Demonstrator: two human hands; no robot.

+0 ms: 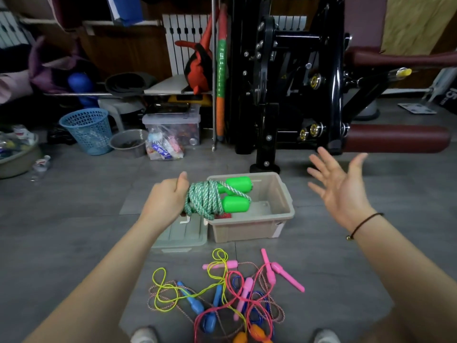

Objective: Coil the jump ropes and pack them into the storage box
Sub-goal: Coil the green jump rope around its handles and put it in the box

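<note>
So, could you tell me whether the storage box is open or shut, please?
Open. The storage box has no lid on and its inside shows; the lid lies on the floor beside it, on its left.

- You have open room over the right half of the storage box (247, 230) at centre; the coiled green rope (205, 200) covers its left rim.
- Its lid (183, 233) lies just left of it.
- Loose ropes (222, 293) crowd lower centre; a black machine (268, 125) stands behind.

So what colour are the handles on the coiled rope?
Bright green handles on a green-and-white rope held by the left hand; head view.
</note>
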